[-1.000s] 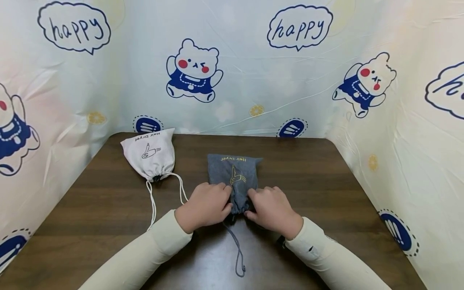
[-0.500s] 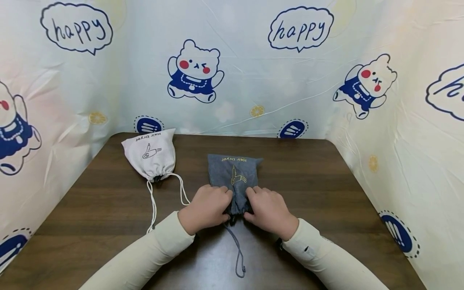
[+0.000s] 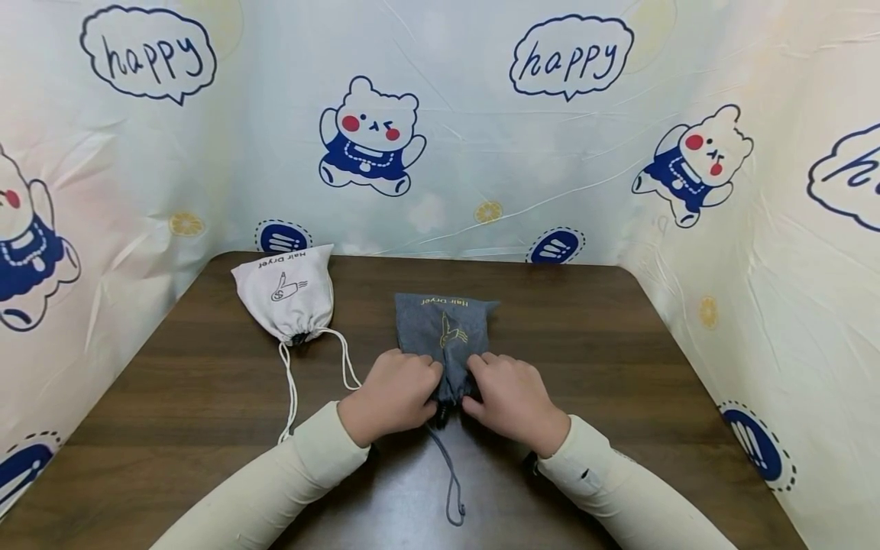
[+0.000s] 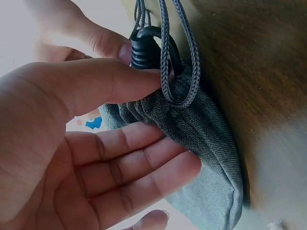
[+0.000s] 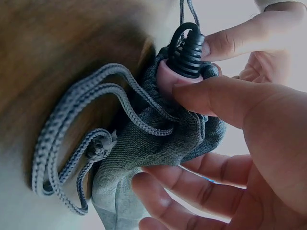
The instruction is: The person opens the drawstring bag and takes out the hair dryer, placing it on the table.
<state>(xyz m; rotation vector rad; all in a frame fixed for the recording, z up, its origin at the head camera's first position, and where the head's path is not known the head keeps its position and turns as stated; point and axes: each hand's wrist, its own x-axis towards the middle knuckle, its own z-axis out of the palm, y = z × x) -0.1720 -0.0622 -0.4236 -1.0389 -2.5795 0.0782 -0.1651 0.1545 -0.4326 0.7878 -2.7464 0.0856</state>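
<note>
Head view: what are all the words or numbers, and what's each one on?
"Hair Dryer": on the white drawstring bag, upside down.
"Hair Dryer": on the grey drawstring bag, yellow, upside down.
"happy": twice on the backdrop curtain.
"h...": curtain's right side, cut off.
Marks in blue ovals: too unclear to read.
No numbers.

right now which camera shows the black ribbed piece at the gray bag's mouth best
The right wrist view: the black ribbed piece shows large, set in a pink part. The left wrist view shows its ribs, lower end behind a thumb; the head view, only a small dark bit.
</note>
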